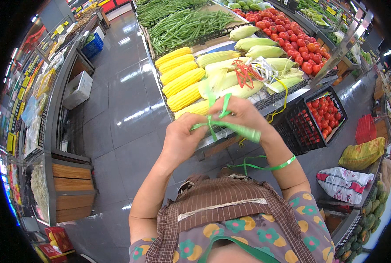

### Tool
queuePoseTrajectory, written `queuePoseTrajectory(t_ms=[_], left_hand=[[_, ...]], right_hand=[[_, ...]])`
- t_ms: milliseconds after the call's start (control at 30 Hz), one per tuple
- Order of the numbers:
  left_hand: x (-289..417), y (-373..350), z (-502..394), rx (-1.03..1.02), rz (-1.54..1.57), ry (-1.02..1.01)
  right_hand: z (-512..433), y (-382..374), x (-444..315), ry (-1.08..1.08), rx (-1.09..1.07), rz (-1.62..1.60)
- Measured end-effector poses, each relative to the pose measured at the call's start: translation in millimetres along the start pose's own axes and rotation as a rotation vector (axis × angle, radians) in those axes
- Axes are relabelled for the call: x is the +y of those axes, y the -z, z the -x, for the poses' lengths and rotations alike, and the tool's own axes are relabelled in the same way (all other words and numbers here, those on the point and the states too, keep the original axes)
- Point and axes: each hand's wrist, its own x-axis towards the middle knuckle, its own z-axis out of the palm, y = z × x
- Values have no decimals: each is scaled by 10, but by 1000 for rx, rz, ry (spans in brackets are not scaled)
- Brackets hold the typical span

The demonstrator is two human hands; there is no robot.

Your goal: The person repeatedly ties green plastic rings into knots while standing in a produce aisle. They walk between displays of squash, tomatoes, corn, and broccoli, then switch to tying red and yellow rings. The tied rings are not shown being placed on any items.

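My left hand pinches a green plastic ribbon at a crossing or loop in front of the corn stand. My right hand grips the same ribbon just to the right, with blurred strands hanging below its fingers. Another green ribbon lies round my right forearm, its loose end trailing left. Behind my hands lie husked yellow corn cobs in a row and corn cobs in green husks. Tangled red ribbon, white ribbon and yellow ribbon rest on the husked-leaf side.
Green beans and tomatoes fill the stand beyond the corn. A black crate of tomatoes stands low at the right, near a white printed sack. Across the tiled aisle at left are a white foam box and a blue basket.
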Motion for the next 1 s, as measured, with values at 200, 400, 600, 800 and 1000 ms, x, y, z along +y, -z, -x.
queuePoseTrajectory(t_ms=[200,400,600,800,1000], left_hand=[[20,21,30,7,-186,-91],[50,63,74,-91,-70,-15],[53,74,114,-175,189,153],[11,0,160,-147,258,176],[-4,65,146,-306,434,296]], right_hand=[[28,-125,-46,-37,-61,201],[43,1,-90,-185,-318,-51],[60,7,-39,-492,-438,-676],[134,-70,-2,-458,-411,-611],[145,-143,-23,-342,-404,-387]])
